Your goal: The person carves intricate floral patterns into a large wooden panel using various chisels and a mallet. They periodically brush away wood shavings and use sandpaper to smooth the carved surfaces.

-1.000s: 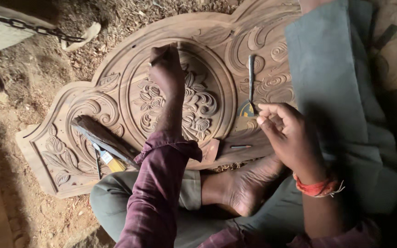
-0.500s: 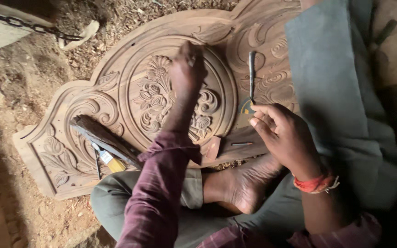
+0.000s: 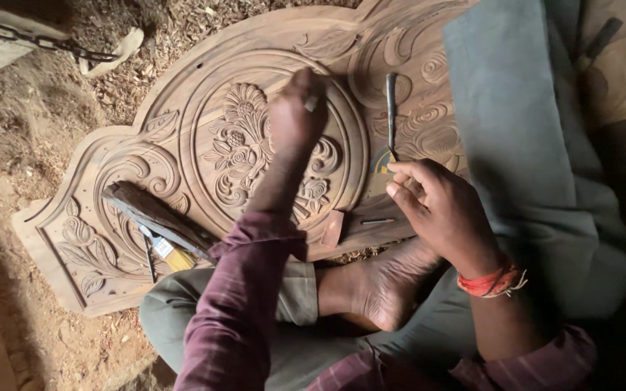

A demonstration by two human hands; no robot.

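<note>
- Nearest you, your bare foot (image 3: pixel 382 289) is tucked against the near edge of the carved wooden panel (image 3: pixel 182 94), with grey-green trousers and maroon striped sleeves around it
- Your right hand (image 3: pixel 440 210), a red thread band at the wrist, curls shut around the lower end of a slim metal chisel (image 3: pixel 391 108); the blade lies along the right side of the panel, pointing away from you
- Just left of that hand a small reddish block (image 3: pixel 332 229) and a thin nail-like pin (image 3: pixel 378 221) lie on the panel's near border
- Your left hand (image 3: pixel 295 116) is over the upper right of the oval medallion, fingers closed on a small pale object; what it is, you cannot tell from here
- The carving looks well advanced: flowers, leaves and scrolls in the centre stand in crisp relief, the ringed border is cut clean, and the side scrolls are shaped. What seems left is fine trimming; the wood is bare, matt brown, with no finish showing
- On the left wing of the panel rests a dark worn mallet-like piece (image 3: pixel 157 217) with a yellow-handled tool (image 3: pixel 172 253) beside it
- A grey cloth (image 3: pixel 516 123) covers the right part of the panel
- Farthest off, wood shavings (image 3: pixel 146 22) litter the earth floor, and a chain (image 3: pixel 30 40) crosses the top left corner
</note>
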